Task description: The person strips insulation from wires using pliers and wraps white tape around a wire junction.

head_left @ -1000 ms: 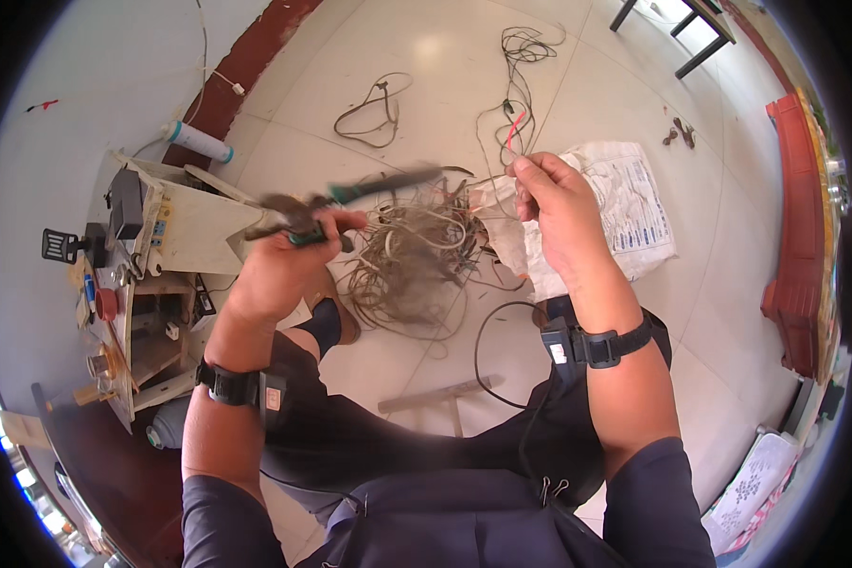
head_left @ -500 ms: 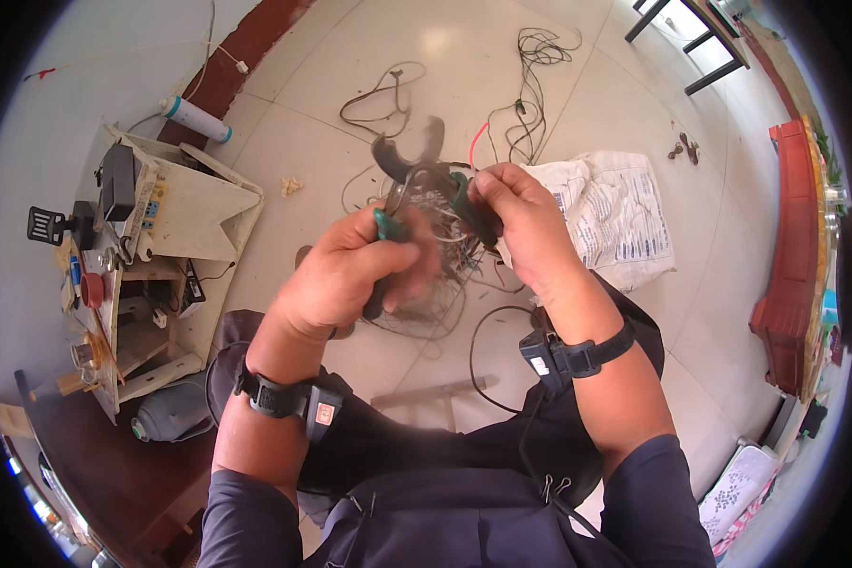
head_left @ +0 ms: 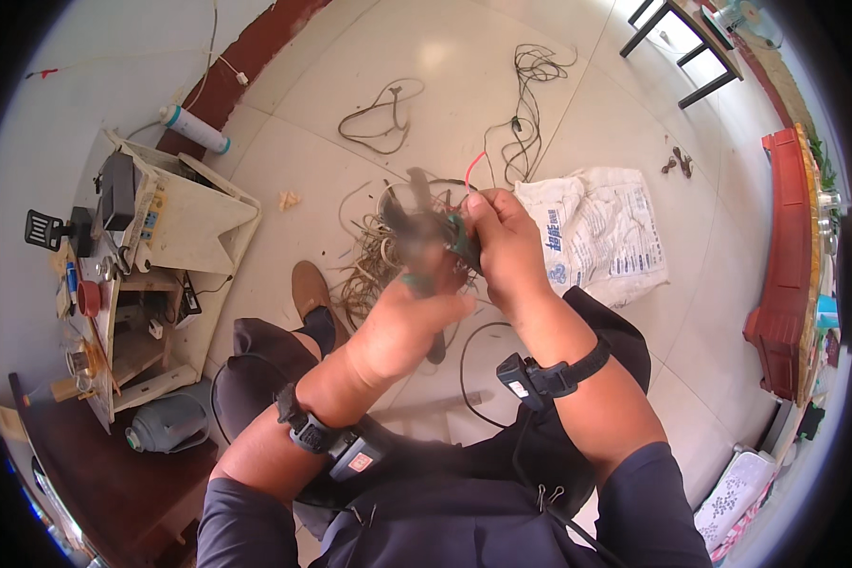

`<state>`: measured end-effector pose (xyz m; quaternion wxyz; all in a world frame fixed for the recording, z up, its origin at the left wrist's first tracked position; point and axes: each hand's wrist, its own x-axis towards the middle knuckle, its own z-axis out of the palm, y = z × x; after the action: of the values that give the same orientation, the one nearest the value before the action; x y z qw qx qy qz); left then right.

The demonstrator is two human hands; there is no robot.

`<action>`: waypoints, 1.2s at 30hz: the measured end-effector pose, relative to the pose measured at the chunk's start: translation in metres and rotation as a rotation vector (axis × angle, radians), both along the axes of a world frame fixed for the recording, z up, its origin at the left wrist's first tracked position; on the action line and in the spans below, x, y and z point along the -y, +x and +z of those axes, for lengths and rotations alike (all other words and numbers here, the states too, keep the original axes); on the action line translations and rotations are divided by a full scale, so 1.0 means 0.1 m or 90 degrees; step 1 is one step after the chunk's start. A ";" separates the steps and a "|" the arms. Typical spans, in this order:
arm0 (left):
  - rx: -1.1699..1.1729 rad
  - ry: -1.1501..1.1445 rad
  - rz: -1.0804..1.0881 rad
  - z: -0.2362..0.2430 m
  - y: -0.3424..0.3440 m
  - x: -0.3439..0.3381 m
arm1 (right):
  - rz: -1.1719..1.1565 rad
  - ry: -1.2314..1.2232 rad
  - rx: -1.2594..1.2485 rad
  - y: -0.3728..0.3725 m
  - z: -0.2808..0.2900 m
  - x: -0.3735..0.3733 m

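My left hand [head_left: 412, 322], blurred by motion, is closed on a dark hand tool with green grips [head_left: 407, 218], like cutters; its jaws are too smeared to make out. Just to its right, my right hand [head_left: 502, 237] pinches a thin red wire [head_left: 475, 166] beside the tool’s green part. Below and behind both hands lies a tangled heap of pale and dark cables [head_left: 355, 284] on the tiled floor, partly hidden by the hands. A crumpled white woven sack [head_left: 606, 232] lies right of the heap.
Loose cords [head_left: 535, 66] lie farther out on the floor. A battered white cabinet [head_left: 194, 213] with clutter stands left, a white cylinder [head_left: 194, 128] behind it. A reddish wooden piece of furniture [head_left: 781, 265] stands right, a dark-legged table or stool [head_left: 682, 28] at back right. My shoe [head_left: 308, 284] is below.
My left hand and the tool have swung rightward to meet my right hand, which has moved left and lower with the red wire. The tool is still blurred by movement.
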<state>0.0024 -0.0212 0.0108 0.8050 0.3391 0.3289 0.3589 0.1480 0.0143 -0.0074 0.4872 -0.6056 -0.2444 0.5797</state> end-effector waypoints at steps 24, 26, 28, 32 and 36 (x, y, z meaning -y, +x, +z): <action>-0.049 -0.084 0.044 -0.03 -0.21 -0.21 | 0.515 0.259 0.004 0.55 0.25 0.06; -0.048 -0.065 0.028 -0.04 -0.21 -0.20 | 0.511 0.191 0.008 0.55 0.20 0.07; -0.077 -0.018 -0.035 -0.09 -0.26 -0.21 | 0.508 0.125 0.010 0.56 0.21 0.06; -0.083 -0.032 -0.050 -0.03 -0.26 -0.20 | 0.504 0.091 0.002 0.57 0.31 0.05; -0.151 -0.020 -0.090 0.02 -0.28 -0.21 | 0.505 0.119 -0.043 0.55 0.30 0.06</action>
<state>-0.0257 -0.0003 0.0126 0.7893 0.3884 0.4025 0.2534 0.2025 0.0079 0.0230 0.2862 -0.3982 -0.4946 0.7176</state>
